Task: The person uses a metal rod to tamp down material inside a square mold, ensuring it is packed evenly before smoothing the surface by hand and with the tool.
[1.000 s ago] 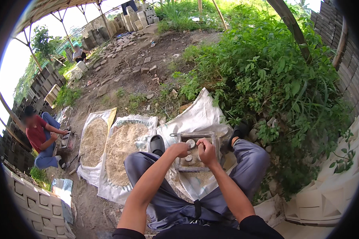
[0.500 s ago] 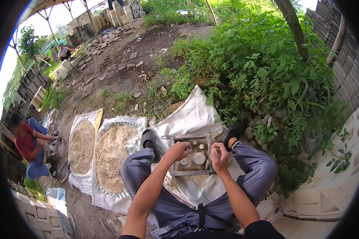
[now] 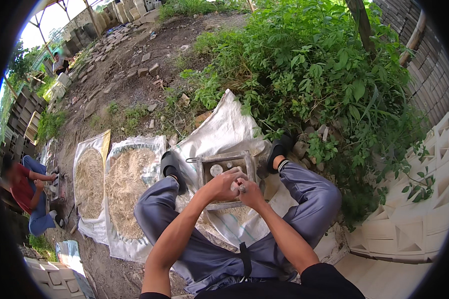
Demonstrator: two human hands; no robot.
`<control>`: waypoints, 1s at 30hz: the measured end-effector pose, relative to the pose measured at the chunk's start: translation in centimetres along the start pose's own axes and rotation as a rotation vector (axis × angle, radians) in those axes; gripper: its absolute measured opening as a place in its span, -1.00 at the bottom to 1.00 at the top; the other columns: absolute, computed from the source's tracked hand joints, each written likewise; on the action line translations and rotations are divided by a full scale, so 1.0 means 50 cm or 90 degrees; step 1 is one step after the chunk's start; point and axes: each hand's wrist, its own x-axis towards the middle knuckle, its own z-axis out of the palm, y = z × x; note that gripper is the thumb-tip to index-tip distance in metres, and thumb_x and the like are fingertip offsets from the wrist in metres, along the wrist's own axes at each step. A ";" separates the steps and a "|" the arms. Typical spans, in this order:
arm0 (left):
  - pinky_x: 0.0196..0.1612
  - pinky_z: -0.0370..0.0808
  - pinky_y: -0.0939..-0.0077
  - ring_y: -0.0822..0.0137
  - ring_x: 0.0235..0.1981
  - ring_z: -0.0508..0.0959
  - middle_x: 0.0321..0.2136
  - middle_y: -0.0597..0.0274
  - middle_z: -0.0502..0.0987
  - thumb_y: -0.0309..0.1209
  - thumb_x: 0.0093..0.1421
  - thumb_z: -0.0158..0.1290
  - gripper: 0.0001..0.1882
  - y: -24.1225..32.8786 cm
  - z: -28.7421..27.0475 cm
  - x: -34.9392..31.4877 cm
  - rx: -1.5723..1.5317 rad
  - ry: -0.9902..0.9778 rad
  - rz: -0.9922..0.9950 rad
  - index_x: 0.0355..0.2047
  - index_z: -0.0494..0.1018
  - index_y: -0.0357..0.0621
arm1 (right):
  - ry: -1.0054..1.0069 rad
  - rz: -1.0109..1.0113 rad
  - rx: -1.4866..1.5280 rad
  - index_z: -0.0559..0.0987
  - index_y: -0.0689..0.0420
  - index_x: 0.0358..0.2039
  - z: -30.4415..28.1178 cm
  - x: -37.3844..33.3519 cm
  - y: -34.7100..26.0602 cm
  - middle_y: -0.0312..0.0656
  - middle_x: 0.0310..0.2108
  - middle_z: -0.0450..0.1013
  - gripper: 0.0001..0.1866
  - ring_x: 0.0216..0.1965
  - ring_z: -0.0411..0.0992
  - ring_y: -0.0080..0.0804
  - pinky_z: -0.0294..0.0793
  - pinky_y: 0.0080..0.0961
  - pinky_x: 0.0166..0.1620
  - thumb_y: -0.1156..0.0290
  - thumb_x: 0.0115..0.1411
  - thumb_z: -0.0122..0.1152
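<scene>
My two hands meet above a shallow wooden frame (image 3: 200,172) that sits between my feet. My right hand (image 3: 253,195) is closed around a small grey lump (image 3: 242,189), whose rounded end shows between the fingers. The fingers of my left hand (image 3: 223,186) are curled against my right hand at the same spot; whatever they pinch is hidden. Inside the frame, beyond my hands, lie a pale round disc (image 3: 216,170) and a smaller round piece (image 3: 229,164). My hands and forearms cover the near part of the frame.
Under the frame a white woven sack (image 3: 224,127) is spread out. To the left lie two more sacks with heaps of pale sawdust-like material (image 3: 129,182). Dense green plants (image 3: 304,84) stand ahead. Patterned pale blocks (image 3: 404,219) are at right. A person in red (image 3: 27,182) sits at far left.
My hands were apart over the frame's two sides and have now come together over its near part. The whole view has shifted, so the scene sits further left and higher.
</scene>
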 end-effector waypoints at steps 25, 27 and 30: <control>0.11 0.34 0.36 0.24 0.03 0.47 -0.02 0.00 0.49 -0.20 0.17 0.18 -0.39 -0.079 0.092 0.053 -0.335 0.181 -0.236 0.13 0.29 -0.28 | -0.156 0.038 1.259 -0.01 0.19 0.35 -0.127 0.075 -0.064 -0.03 0.36 -0.02 0.02 0.33 0.03 -0.21 0.02 -0.33 0.32 -0.44 0.17 -0.47; 0.27 0.15 0.33 0.11 0.25 0.23 0.21 -0.10 0.22 -0.08 0.06 0.27 0.00 -0.058 0.108 0.053 -0.353 0.186 -0.210 0.28 -0.02 -0.38 | -0.148 0.049 1.240 -0.02 0.19 0.35 -0.129 0.074 -0.072 -0.04 0.37 -0.04 0.03 0.33 0.03 -0.22 0.03 -0.37 0.32 -0.45 0.16 -0.45; 0.33 0.02 0.33 0.08 0.32 0.07 0.27 -0.17 0.05 -0.05 -0.10 0.38 0.26 -0.055 0.093 0.055 -0.443 0.116 -0.228 0.31 -0.23 -0.43 | -0.123 0.072 1.184 -0.02 0.18 0.35 -0.131 0.072 -0.088 -0.07 0.38 -0.07 0.06 0.32 0.02 -0.27 0.11 -0.50 0.27 -0.49 0.13 -0.44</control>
